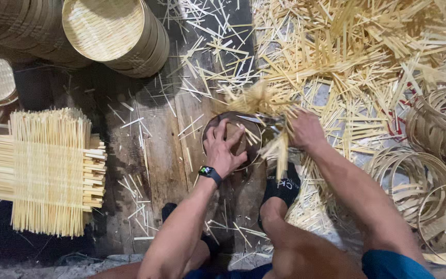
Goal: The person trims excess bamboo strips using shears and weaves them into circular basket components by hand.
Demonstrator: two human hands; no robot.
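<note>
Clearly, a round dark form [232,140] is used as the landmark, set on the worn wooden floor [156,170] just ahead of the person's knees. The left hand [223,147] is laid flat on top of it, fingers spread and pressed down rather than curled, so that a woven bamboo piece [251,134] appears to be pinned against the form; a dark smartwatch [208,172] is worn on that wrist. At the form's right edge, the right hand [304,129] is closed around what seems to be a metal cutting tool [272,121], though its exact shape cannot be told because loose strip ends [264,101] fan out over it. These ends stick up and outward from the form's far rim, apparently because the weave is bent over the edge there. A foot in a dark sock [282,188] is braced just below the form, seemingly to steady it.

Left of the form, well apart, a stack of square woven bamboo mats [45,170] is piled with fringes left untrimmed. Beyond the form to the upper left, finished round baskets [114,33] are nested on their sides. Right of the form, a deep litter of bamboo offcuts [367,57] is spread, and further right bent bamboo hoops [429,165] are heaped.
</note>
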